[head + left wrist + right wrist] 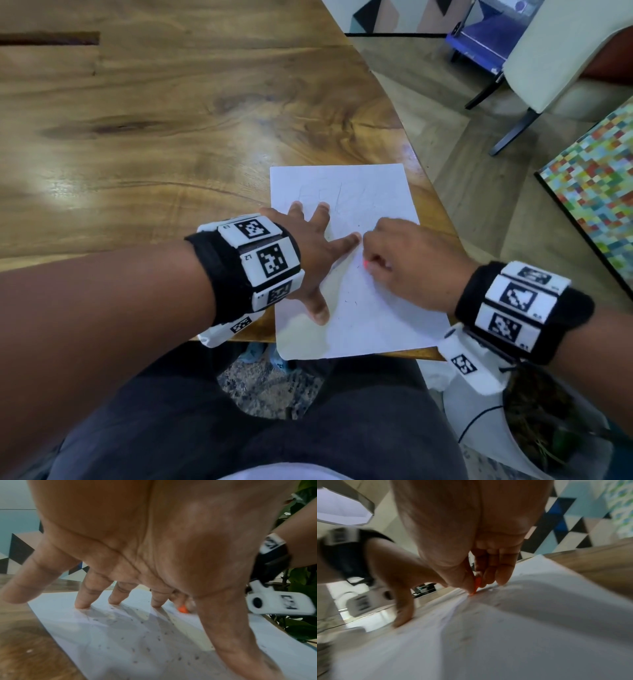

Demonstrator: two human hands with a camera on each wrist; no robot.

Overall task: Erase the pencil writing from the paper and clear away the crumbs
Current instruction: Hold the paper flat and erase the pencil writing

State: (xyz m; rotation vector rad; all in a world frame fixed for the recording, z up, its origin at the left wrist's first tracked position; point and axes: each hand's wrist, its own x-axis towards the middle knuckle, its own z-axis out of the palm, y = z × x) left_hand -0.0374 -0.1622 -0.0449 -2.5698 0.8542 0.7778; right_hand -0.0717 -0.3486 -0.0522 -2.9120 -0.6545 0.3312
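A white sheet of paper (373, 192) lies at the near right corner of the wooden table (154, 130), its near edge hanging over the table's front. Faint pencil lines (339, 192) show on its far half. Dark crumbs (145, 649) are scattered over the sheet. My left hand (318, 253) presses flat on the paper's left side with fingers spread straight. My right hand (404, 260) pinches a small orange eraser (477, 585) between thumb and fingers, its tip on the paper just right of my left index finger. The same eraser (182, 608) also shows in the left wrist view.
The table's right edge runs diagonally just beyond the paper. A cream chair (548, 61) on dark legs stands on the floor to the far right. A multicoloured mosaic panel (599, 192) lies at the right. A potted plant (541, 421) sits below my right wrist.
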